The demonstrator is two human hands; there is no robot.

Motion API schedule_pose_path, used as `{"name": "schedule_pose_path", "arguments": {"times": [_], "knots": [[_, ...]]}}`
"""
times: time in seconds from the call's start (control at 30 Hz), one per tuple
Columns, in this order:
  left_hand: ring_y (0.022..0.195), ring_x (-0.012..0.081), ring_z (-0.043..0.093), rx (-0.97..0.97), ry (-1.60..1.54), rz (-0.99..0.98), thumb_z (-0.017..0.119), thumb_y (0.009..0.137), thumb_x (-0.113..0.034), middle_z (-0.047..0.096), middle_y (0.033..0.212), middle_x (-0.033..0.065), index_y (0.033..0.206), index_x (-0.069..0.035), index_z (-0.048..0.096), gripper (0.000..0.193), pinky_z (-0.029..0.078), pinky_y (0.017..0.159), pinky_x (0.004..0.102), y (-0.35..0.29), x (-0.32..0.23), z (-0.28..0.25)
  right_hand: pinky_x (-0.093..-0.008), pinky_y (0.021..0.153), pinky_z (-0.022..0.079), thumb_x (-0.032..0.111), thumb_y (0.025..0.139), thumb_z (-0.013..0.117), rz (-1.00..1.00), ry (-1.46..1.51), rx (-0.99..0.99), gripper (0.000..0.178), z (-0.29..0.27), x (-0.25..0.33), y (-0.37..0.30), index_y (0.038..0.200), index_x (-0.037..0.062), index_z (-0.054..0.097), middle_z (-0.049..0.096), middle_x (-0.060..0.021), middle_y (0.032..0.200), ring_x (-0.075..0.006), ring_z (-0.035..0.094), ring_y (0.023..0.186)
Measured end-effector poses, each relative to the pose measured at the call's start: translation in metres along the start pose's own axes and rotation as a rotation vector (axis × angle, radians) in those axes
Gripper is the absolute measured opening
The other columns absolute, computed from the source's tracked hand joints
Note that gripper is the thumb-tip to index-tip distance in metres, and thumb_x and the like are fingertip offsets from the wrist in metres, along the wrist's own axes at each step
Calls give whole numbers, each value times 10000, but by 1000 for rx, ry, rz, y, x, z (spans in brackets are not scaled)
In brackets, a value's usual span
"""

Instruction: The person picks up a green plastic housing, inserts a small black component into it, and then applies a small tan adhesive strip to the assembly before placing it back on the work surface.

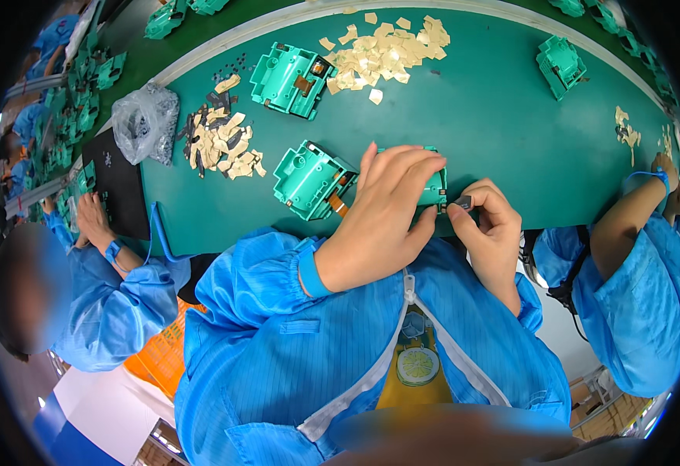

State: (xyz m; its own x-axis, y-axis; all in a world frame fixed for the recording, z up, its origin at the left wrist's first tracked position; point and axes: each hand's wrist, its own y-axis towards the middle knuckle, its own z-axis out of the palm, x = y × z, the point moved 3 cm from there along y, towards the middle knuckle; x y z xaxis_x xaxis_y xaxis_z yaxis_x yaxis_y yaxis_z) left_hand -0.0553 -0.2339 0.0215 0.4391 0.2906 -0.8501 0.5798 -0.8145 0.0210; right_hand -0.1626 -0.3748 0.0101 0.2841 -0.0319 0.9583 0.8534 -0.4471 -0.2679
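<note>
Dark piece [463, 203] pinched in right fingers [487, 199], teal housing [436, 189] under left fingers [408, 172], spread apart

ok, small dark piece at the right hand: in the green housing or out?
Out: right hand pinches the small dark piece beside the green housing.

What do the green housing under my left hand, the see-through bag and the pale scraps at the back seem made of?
Green housing: probably moulded plastic, satin-looking, given its even colour and smooth surface. Bag: likely thin, glossy plastic film, being translucent and crinkled. Pale scraps: matte, perhaps paper or film; thin, flat pieces leave it open.
</note>
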Motion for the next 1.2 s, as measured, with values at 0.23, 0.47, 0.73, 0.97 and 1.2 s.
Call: {"name": "schedule_pose_path", "arguments": {"times": [0.23, 0.47, 0.73, 0.97, 1.2], "knots": [[1325, 354, 449, -7, 10, -2, 659, 811, -26, 518, 1325, 148, 1331, -23, 509, 541, 241, 1150, 610, 3, -3, -1, -245, 723, 429, -90, 834, 688, 1, -12, -18, 126, 0, 0, 1, 832, -11, 590, 563, -37, 863, -110, 522, 801], [1314, 362, 456, -8, 16, -1, 668, 813, -25, 519, 1320, 152, 1329, -33, 511, 540, 256, 1144, 608, 5, -2, 0, -251, 698, 427, -80, 820, 698, -30, -71, -45, 132, -2, 0, 3, 823, -13, 585, 562, -43, 833, -117, 525, 775], [1302, 360, 469, -15, 9, 7, 681, 811, -19, 528, 1312, 148, 1317, -39, 517, 532, 262, 1141, 608, 7, -2, 1, -256, 689, 428, -76, 805, 700, -37, -87, -68, 136, -3, 2, 4, 818, -14, 580, 567, -48, 823, -121, 529, 763], [1245, 375, 508, -29, 6, 5, 732, 792, -13, 563, 1295, 172, 1313, -33, 542, 555, 318, 1123, 523, 11, -5, 0, -263, 673, 433, -76, 796, 705, -58, -129, -74, 152, -6, 2, 6, 817, -7, 571, 569, -54, 809, -127, 535, 742], [1254, 369, 506, -8, 6, -11, 733, 797, -13, 563, 1309, 166, 1318, -34, 545, 554, 315, 1133, 524, 16, -8, -2, -271, 656, 435, -65, 793, 716, -79, -171, -72, 164, -10, 6, 8, 806, -1, 566, 570, -53, 787, -135, 540, 720]]}}
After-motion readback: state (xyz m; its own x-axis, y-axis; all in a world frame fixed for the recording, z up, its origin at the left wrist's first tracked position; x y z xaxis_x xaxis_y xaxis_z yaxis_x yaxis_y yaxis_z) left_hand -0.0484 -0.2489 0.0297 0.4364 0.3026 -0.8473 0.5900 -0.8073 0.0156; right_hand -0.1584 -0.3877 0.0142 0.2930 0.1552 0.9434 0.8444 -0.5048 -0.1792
